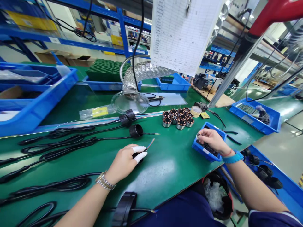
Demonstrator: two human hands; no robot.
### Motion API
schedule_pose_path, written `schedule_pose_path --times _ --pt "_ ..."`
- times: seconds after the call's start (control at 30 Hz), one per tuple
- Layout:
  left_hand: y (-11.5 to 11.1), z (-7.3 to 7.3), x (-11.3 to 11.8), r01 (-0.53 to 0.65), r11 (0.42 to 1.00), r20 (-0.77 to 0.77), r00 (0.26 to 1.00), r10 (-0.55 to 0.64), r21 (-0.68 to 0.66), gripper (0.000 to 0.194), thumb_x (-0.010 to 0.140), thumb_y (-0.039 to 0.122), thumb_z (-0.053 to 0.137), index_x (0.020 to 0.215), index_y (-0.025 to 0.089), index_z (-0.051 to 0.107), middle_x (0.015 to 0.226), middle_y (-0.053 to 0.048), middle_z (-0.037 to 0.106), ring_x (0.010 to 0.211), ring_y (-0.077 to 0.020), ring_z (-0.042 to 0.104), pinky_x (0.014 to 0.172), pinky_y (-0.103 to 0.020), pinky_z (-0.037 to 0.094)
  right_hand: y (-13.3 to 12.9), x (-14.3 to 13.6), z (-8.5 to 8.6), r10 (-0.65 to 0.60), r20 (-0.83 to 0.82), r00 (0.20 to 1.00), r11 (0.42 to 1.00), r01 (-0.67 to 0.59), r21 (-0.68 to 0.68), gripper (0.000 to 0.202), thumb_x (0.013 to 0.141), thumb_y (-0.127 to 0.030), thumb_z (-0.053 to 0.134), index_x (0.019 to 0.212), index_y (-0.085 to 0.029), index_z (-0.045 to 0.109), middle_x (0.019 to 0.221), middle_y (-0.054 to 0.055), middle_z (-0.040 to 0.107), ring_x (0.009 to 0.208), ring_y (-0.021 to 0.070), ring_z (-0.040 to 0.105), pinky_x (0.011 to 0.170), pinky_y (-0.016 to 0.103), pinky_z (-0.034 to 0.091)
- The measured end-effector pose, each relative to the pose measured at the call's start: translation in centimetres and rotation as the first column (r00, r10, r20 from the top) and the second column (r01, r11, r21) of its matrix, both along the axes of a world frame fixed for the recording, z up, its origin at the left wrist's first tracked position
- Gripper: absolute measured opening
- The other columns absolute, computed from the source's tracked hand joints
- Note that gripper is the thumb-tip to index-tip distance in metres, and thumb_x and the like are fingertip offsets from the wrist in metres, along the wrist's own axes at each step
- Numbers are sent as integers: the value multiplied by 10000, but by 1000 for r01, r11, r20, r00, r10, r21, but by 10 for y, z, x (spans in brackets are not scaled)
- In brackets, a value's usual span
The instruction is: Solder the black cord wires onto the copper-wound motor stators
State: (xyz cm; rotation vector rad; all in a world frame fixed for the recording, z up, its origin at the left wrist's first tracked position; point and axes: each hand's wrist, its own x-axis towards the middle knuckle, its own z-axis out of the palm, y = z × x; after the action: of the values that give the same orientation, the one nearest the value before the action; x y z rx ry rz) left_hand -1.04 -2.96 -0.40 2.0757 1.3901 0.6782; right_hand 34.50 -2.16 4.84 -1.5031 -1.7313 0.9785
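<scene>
My left hand, with white covers on the thumb and a fingertip, is closed on a black power cable. The cable's thin coloured wires stick out past the fingertips, and a dark part under the hand is mostly hidden. My right hand is over a small blue bin of small black parts. Its fingers are pinched together at the bin's left side, and whatever is between them is too small to make out. Beyond my left hand lies another cable with a round black cap.
Coiled black cables cover the left of the green bench. Copper-wound motor stators stand in a group behind, near a tape roll. A clear extraction hood hangs mid-bench. Another black cap lies at the front edge.
</scene>
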Motion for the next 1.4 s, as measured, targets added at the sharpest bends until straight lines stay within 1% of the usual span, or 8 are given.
schedule_pose_path --times 0.07,0.17,0.27,0.37,0.53,0.93,1.2,1.4 --pt "-1 2 2 -37 999 38 999 37 -3 244 761 356 534 881 194 671 889 -42 650 809 -179 595 762 -305 462 0 -35 -7 -4 -207 978 1000 1 -15 186 706 -339 593 741 -171 521 613 -21 554 506 87 500 499 228 413" --pt "0 3 3 -70 998 69 995 70 -9 199 745 317 560 841 186 677 867 -45 658 797 -176 602 761 -299 466 3 -95 -23 4 -463 886 999 -23 -36 183 673 -305 629 734 -174 517 610 -22 562 502 85 505 489 229 418" --pt "2 3 3 -55 998 81 995 56 -17 172 748 279 560 831 183 677 863 -49 664 810 -174 602 768 -292 466 7 -146 -37 10 -630 777 997 -57 -53 162 663 -273 641 713 -168 528 600 -16 575 501 89 515 490 233 423" --pt "2 3 4 -20 999 98 995 23 -25 179 767 256 535 855 183 673 877 -49 661 819 -168 598 767 -285 464 10 -174 -43 -5 -727 687 997 -50 -53 128 681 -255 628 722 -165 547 632 -12 587 535 87 528 522 233 432" --pt "2 5 4 13 1000 95 995 -12 -16 184 779 260 522 851 178 669 843 -45 654 800 -168 586 748 -280 455 14 -181 -43 -27 -788 615 999 -12 -44 95 699 -227 627 734 -165 563 656 -16 589 581 77 532 548 210 422" --pt "3 7 2 79 997 40 996 -79 13 216 821 248 449 754 175 641 782 -28 632 749 -154 560 698 -253 430 16 -182 -43 1 -803 596 997 -65 -47 84 704 -229 627 733 -168 578 670 -6 596 585 86 537 549 220 426" --pt "4 7 3 58 998 75 995 -59 10 179 800 248 483 814 185 650 814 -26 650 783 -163 560 718 -265 433 9 -189 -50 -2 -740 672 996 -66 -63 78 697 -222 616 737 -159 593 662 -9 586 562 75 514 538 209 412" --pt "2 5 4 -4 1000 99 995 2 12 159 775 253 520 798 207 671 805 -20 656 776 -163 578 714 -273 446 3 -198 -55 13 -677 736 993 -90 -78 68 648 -195 644 699 -156 620 651 -20 573 528 59 465 493 190 386"
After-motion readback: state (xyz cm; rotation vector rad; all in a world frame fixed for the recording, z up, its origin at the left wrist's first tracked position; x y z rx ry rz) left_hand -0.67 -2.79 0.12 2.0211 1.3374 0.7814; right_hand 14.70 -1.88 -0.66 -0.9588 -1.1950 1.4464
